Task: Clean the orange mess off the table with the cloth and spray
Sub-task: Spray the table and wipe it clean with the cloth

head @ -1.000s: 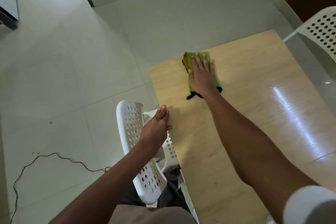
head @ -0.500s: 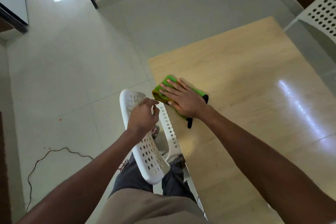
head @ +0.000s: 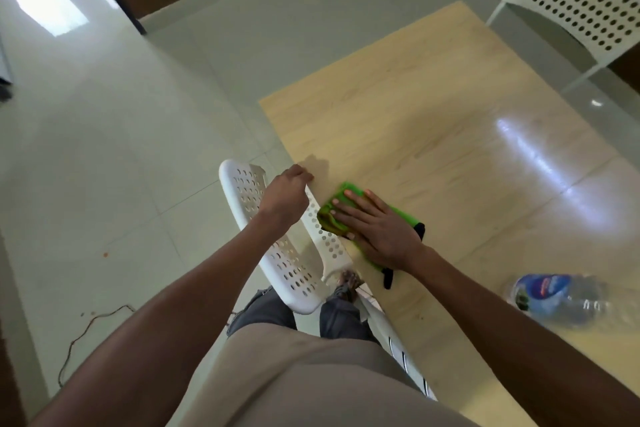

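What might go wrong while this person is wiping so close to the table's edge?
The right hand presses the green cloth flat at the table edge, so wiped mess may drop onto the white chair or the floor below. The bottle lies on its side near the right forearm; a backward sweep might knock it rolling.

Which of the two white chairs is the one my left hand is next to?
The white chair at the table's near left edge, tilted beside your left hand. The other white chair stands at the far right corner, away from both hands.
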